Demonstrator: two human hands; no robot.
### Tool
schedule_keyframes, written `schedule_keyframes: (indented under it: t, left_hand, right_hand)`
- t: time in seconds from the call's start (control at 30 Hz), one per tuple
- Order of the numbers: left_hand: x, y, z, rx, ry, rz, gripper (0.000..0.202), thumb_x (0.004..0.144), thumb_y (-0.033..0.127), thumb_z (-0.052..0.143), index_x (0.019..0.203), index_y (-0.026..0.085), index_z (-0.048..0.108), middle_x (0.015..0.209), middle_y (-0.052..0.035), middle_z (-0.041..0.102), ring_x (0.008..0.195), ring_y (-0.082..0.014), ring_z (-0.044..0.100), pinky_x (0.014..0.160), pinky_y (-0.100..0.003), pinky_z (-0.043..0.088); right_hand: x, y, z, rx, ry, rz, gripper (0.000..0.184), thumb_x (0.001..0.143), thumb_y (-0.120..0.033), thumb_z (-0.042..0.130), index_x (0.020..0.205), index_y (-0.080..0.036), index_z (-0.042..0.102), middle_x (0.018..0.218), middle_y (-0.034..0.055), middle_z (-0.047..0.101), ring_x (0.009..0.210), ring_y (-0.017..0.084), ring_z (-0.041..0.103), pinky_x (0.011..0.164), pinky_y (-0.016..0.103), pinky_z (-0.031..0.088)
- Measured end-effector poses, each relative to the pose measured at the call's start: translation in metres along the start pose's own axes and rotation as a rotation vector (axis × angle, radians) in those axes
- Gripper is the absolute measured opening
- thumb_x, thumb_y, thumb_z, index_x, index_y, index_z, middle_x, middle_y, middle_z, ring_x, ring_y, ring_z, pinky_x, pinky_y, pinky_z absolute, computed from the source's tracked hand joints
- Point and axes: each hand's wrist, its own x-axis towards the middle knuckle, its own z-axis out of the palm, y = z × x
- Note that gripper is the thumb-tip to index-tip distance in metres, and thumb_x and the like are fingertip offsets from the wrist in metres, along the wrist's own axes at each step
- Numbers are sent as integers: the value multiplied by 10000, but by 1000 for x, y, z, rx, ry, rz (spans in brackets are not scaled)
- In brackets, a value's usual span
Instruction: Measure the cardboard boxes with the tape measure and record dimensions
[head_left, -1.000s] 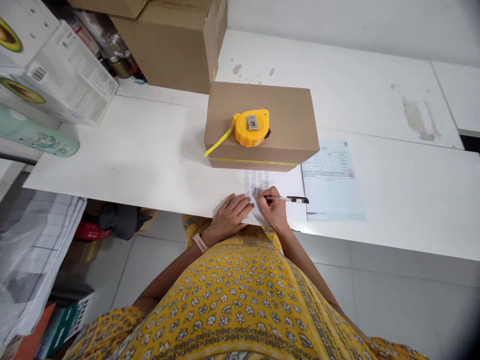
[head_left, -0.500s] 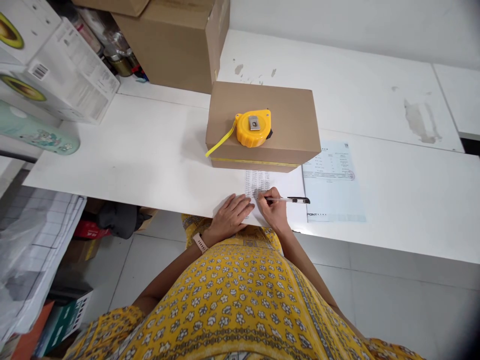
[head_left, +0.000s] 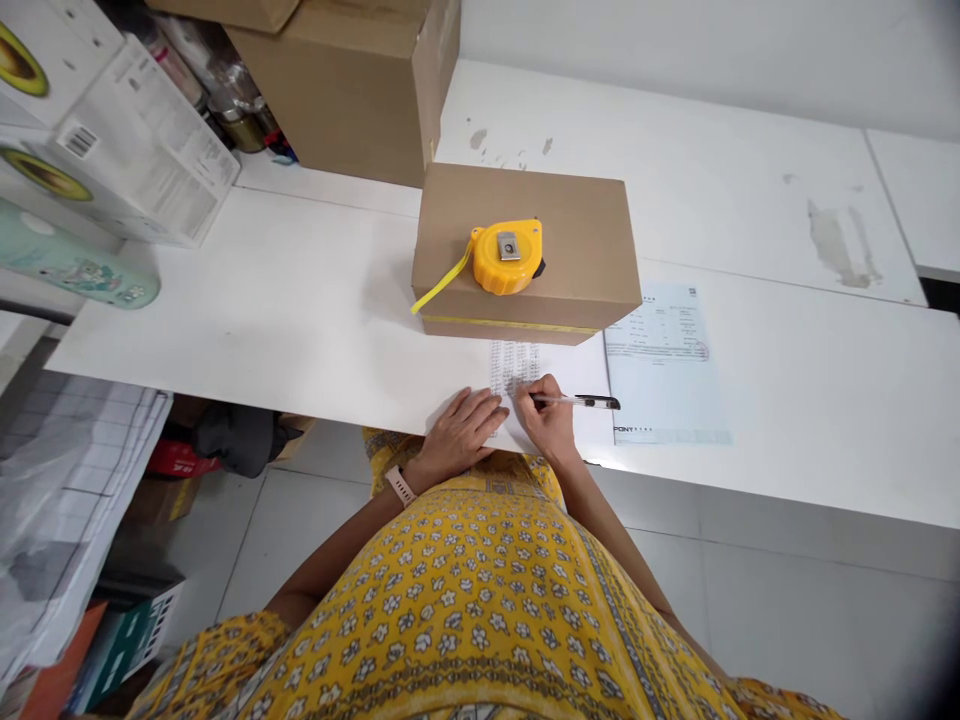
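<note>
My right hand (head_left: 547, 420) is closed on a pen (head_left: 581, 401) whose tip rests on a white sheet with printed rows (head_left: 559, 372) at the near edge of the white table (head_left: 285, 300). My left hand (head_left: 463, 428) lies flat on the same sheet, fingers spread, holding it down. Just beyond the sheet stands a small brown cardboard box (head_left: 581, 240) with a yellow tape measure (head_left: 506, 257) on top, its tape end hanging off the left side.
A pale blue printed form (head_left: 664, 370) lies right of the sheet. Larger cardboard boxes (head_left: 345, 90) stand at the back left. White product boxes (head_left: 127, 150) and a green bottle (head_left: 67, 265) sit at the far left. Clutter fills the floor under the table's left end.
</note>
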Motion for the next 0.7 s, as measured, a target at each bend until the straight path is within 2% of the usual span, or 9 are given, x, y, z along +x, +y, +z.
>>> schedule_keyframes:
  t: [0.7]
  left_hand:
    - [0, 0, -1, 25, 17, 15, 591, 1050, 584, 409, 1418, 143, 548, 1456, -137, 619, 1434, -294, 495, 1245, -496, 331]
  right_hand:
    - [0, -4, 0, -13, 30, 22, 237, 894, -314, 611, 730, -258, 450, 578, -68, 457, 528, 119, 418, 529, 283, 329]
